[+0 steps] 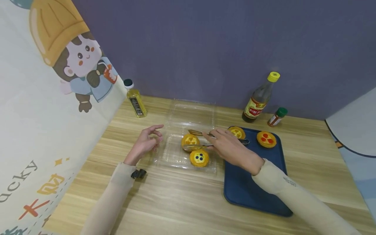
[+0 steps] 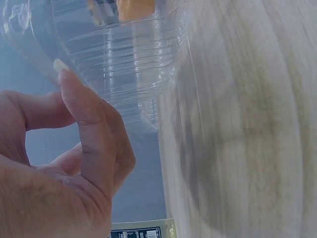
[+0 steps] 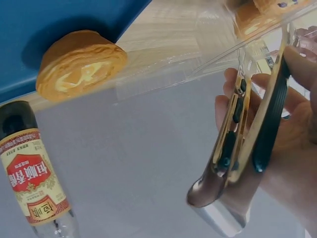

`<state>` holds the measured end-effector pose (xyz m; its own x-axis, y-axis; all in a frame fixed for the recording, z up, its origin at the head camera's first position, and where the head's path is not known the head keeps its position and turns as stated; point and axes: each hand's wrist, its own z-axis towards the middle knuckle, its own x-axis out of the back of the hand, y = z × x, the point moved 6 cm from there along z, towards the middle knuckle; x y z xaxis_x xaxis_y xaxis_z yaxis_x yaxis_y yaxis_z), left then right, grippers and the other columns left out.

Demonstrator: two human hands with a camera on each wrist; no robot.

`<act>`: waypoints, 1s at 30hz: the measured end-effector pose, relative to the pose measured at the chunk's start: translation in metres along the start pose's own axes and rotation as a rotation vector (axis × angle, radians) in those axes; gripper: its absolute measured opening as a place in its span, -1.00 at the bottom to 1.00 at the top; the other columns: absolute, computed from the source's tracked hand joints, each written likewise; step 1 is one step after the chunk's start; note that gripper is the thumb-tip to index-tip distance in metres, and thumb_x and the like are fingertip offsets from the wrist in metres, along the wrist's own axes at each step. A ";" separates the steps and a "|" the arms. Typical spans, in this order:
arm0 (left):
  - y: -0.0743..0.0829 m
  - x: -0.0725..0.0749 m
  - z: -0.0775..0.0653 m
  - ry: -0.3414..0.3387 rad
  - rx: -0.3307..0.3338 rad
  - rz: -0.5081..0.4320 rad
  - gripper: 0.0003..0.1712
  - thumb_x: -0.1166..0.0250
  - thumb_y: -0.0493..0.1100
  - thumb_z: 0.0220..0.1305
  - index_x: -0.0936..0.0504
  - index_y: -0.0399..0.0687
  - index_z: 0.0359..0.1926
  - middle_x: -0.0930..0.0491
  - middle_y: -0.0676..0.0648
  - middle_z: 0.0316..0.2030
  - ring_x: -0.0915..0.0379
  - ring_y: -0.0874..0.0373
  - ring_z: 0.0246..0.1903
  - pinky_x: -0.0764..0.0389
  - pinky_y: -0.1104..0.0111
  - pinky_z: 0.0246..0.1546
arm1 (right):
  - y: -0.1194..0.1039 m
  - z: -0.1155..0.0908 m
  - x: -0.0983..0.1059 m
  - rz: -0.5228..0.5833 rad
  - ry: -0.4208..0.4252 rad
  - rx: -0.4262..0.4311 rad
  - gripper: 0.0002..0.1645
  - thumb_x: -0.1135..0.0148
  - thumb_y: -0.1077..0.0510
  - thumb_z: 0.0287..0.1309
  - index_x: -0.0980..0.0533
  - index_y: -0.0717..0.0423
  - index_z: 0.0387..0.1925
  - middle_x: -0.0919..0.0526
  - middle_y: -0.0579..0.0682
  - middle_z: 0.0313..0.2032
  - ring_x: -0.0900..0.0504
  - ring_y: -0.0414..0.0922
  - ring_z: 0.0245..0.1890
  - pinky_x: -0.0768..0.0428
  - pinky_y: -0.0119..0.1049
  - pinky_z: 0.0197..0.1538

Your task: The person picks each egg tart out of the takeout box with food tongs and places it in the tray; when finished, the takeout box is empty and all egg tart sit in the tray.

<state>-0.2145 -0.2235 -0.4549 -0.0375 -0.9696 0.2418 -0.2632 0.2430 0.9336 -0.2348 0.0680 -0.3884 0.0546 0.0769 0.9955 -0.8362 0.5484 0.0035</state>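
Observation:
My right hand (image 1: 229, 147) grips metal tongs (image 3: 267, 129) with dark green handle grips. The tongs' two arms lie on either side of an egg tart with yellow wedges (image 1: 190, 139), inside a clear plastic clamshell box (image 1: 173, 155). Beside it in the box sits a tart with dark blue dots (image 1: 199, 158), close to the lower tong arm. My left hand (image 1: 147, 142) is at the box's left side, fingers loosely bent and holding nothing. In the left wrist view, a fingertip (image 2: 62, 67) overlaps the clear rim. The box's lid (image 1: 192, 114) lies folded back toward the wall.
To the right lies a blue tray (image 1: 249, 186), bearing a yellow-wedge tart (image 1: 236, 132) and a tart with red pieces (image 1: 266, 139). Along the back stand an oil bottle (image 1: 136, 102), a dark sauce bottle (image 1: 257, 102) and a green-capped spice jar (image 1: 277, 117). A wall (image 1: 191, 49) rises behind.

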 end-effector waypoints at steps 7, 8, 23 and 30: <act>0.000 0.001 0.002 0.003 -0.015 0.003 -0.23 -0.18 -0.47 0.36 -0.30 -0.10 0.56 -0.43 -0.34 0.14 -0.47 0.18 -0.47 -0.60 0.45 -0.57 | -0.001 0.005 0.001 -0.007 -0.010 0.008 -0.31 -0.31 -0.07 0.41 -0.43 0.05 0.46 -0.65 0.11 0.12 -0.65 0.07 0.06 -0.70 0.02 -0.01; 0.000 0.001 0.003 0.004 -0.017 0.003 -0.23 -0.18 -0.48 0.36 -0.30 -0.11 0.56 -0.43 -0.35 0.14 -0.47 0.19 -0.47 -0.59 0.45 -0.58 | -0.002 0.006 0.001 -0.007 -0.013 0.009 -0.31 -0.31 -0.07 0.41 -0.43 0.06 0.45 -0.65 0.10 0.12 -0.64 0.07 0.05 -0.70 0.01 -0.03; 0.002 -0.002 0.002 0.010 -0.024 -0.018 -0.25 -0.18 -0.49 0.36 -0.31 -0.16 0.54 -0.44 -0.34 0.12 -0.48 0.15 -0.46 -0.62 0.42 -0.60 | -0.006 0.013 -0.013 -0.017 -0.065 0.013 -0.36 -0.27 -0.06 0.44 -0.46 0.06 0.44 -0.64 0.09 0.14 -0.62 0.03 0.11 -0.68 -0.09 -0.14; 0.001 -0.001 0.001 0.009 -0.028 -0.013 -0.26 -0.17 -0.47 0.37 -0.31 -0.16 0.55 -0.43 -0.36 0.13 -0.48 0.15 -0.46 -0.63 0.43 -0.59 | -0.006 0.014 -0.015 0.001 -0.036 0.003 -0.40 -0.29 -0.01 0.43 -0.49 0.04 0.42 -0.67 0.07 0.11 -0.64 0.03 0.09 -0.72 -0.06 -0.08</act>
<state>-0.2159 -0.2224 -0.4544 -0.0261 -0.9724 0.2320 -0.2362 0.2315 0.9437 -0.2378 0.0518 -0.4025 0.0344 0.0473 0.9983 -0.8376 0.5463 0.0030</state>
